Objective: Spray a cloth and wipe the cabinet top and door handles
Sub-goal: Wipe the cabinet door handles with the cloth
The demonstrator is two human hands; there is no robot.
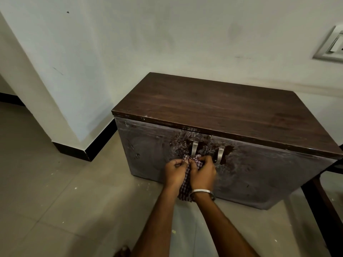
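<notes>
A low dark wooden cabinet (232, 115) stands against the wall, with two doors covered in wrinkled film. Each door has a metal handle: the left handle (194, 147) and the right handle (220, 154). A red-and-white checked cloth (186, 184) hangs in front of the left door, just below the left handle. My left hand (175, 171) pinches the cloth's upper left part. My right hand (202, 172), with a metal bangle at the wrist, grips the cloth's upper right part. The two hands sit close together. No spray bottle is in view.
A white wall rises behind the cabinet, with a switch plate (332, 45) at the upper right. A wall corner with black skirting (89, 151) juts out at the left. A dark furniture frame (323, 193) stands at the right. The tiled floor (65, 210) carries small specks.
</notes>
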